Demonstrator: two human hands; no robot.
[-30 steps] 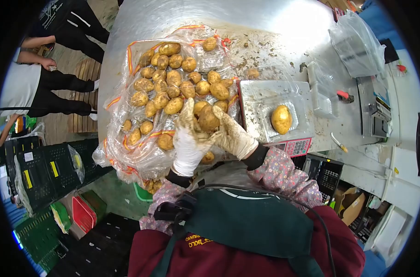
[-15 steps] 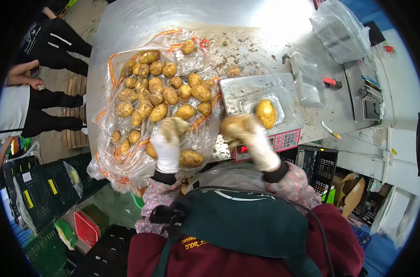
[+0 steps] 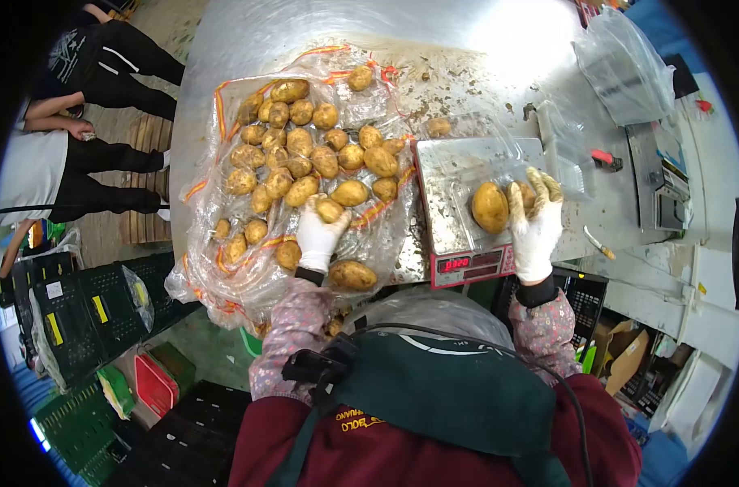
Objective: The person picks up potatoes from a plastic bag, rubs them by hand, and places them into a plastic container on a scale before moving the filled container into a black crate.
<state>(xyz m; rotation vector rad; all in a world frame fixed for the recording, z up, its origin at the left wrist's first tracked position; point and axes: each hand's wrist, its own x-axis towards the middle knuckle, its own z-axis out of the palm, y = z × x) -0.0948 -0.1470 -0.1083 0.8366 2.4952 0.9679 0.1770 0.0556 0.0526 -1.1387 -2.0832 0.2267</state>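
Observation:
My left hand (image 3: 319, 231), in a white glove, grips a small potato (image 3: 330, 211) over the clear plastic bag (image 3: 199, 243) with orange-red stripes. Several potatoes (image 3: 300, 142) lie spread on that bag. My right hand (image 3: 536, 223), also gloved, is over the right side of the scale (image 3: 455, 154), fingers spread around a potato that shows partly between them. Just left of it, a large potato (image 3: 490, 208) rests in a clear tray on the scale. Red digits glow on the scale's display (image 3: 454, 264).
Clear trays (image 3: 568, 158) and a red-handled tool (image 3: 603, 157) lie right of the scale, with a knife (image 3: 598, 243) nearer the edge. A bagged stack of trays (image 3: 625, 69) stands back right. Two people (image 3: 101, 154) stand at the left, above black crates (image 3: 101, 312).
My right hand has moved right, from the scale's left edge to the tray, bringing a potato. My left hand has closed on a small potato. The whole view has shifted slightly.

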